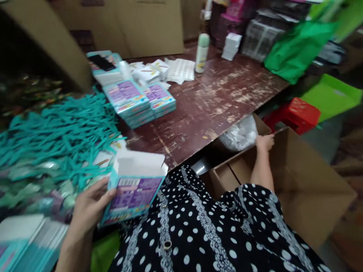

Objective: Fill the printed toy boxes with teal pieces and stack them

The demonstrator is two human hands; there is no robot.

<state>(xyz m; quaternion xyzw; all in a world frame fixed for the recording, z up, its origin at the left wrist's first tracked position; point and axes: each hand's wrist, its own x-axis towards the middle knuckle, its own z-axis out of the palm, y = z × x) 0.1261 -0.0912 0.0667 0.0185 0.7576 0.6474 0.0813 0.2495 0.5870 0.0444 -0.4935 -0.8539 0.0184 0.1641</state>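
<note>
In the head view, the left hand [90, 204] holds a small teal and purple cardboard box [133, 191] at about 7 o'clock. The thumb sits on the box's face and the other fingers wrap round behind it. The white top flap stands open, and I cannot see if anything is inside. The box is held by one side only, so I think it could tip or slip and anything in it could fall onto the black dotted dress [217, 240].

The right hand [265, 141] reaches out at about 3 o'clock, into the big brown cardboard carton [307, 185] on the floor. It rests by a white plastic bag [240, 135] at the carton's edge. I cannot tell if the fingers are spread or closed. What lies deeper in the carton is hidden. Reaching without looking, the hand might knock the bag over.

On the worn dark red table [216, 101], at 11 o'clock, a stack of shut teal boxes [140, 100] sits beside a heap of teal strips [55, 129]. That stack sits crooked and could slide.
</note>
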